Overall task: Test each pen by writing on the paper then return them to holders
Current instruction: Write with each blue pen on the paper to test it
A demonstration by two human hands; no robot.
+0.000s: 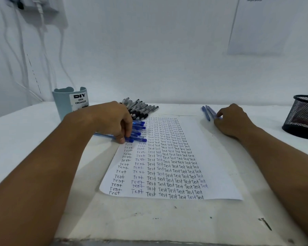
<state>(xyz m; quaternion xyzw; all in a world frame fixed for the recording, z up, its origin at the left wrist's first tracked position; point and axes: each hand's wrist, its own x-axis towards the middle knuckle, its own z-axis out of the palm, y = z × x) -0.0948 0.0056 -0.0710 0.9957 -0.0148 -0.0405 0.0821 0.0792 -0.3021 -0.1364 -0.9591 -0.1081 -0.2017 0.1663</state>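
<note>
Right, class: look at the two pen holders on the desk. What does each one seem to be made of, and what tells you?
The black holder on the right looks like metal wire mesh with a matt finish: you can see through its fine grid. The pale blue holder on the left is probably moulded plastic: smooth, solid walls with a curved rim and a printed label.

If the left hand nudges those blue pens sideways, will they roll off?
Probably some. The blue pens look round and slim and lie loose side by side on the paper, so a sideways push by the left hand likely rolls them. They look stiff and light, and any clips, not discernible here, might stop them.
</note>
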